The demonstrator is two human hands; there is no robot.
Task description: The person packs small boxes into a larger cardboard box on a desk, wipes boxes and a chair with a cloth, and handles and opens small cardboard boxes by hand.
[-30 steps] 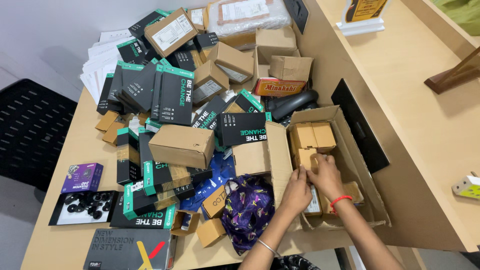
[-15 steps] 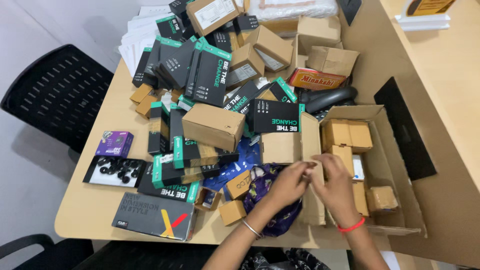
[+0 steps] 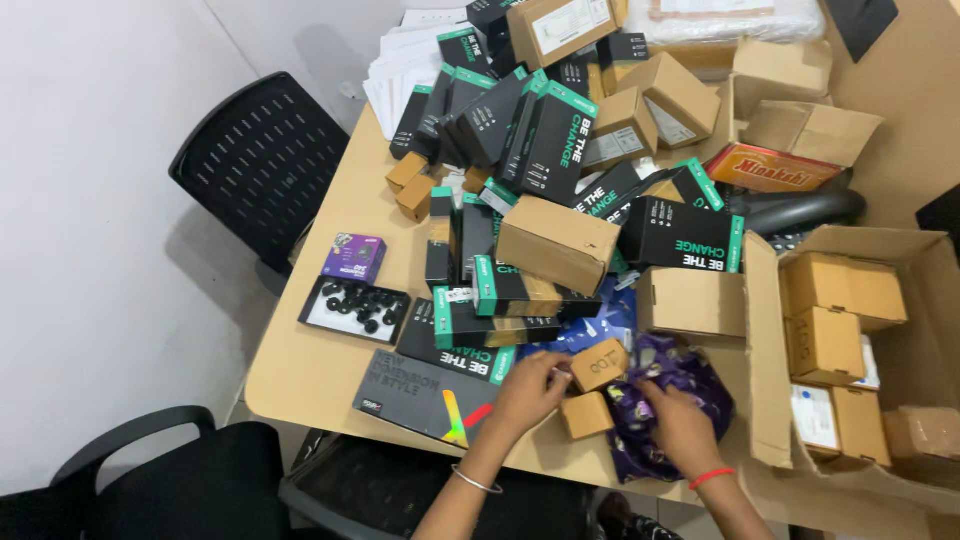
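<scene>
My left hand [image 3: 530, 388] reaches to a small brown box [image 3: 598, 364] with dark marks on its top, and its fingertips close on the box's left edge. A second small plain brown box [image 3: 587, 415] lies just below it, between my hands. My right hand [image 3: 680, 428], with a red band at the wrist, rests fingers apart on a crumpled purple patterned cloth bag [image 3: 668, 372]. Both hands are at the table's near edge, left of the big open carton [image 3: 765, 360].
The carton holds several small brown boxes [image 3: 840, 290]. A heap of black-and-green boxes [image 3: 545, 140] and brown boxes [image 3: 555, 245] covers the table. A flat grey box [image 3: 415, 392], a black tray of round parts [image 3: 355, 310] and a purple box [image 3: 354, 257] lie left. Black chairs [image 3: 260, 160] stand beside the table.
Both hands have left the big carton and moved left to the small brown boxes and the purple bag. The view has swung left, showing the chairs and wall.
</scene>
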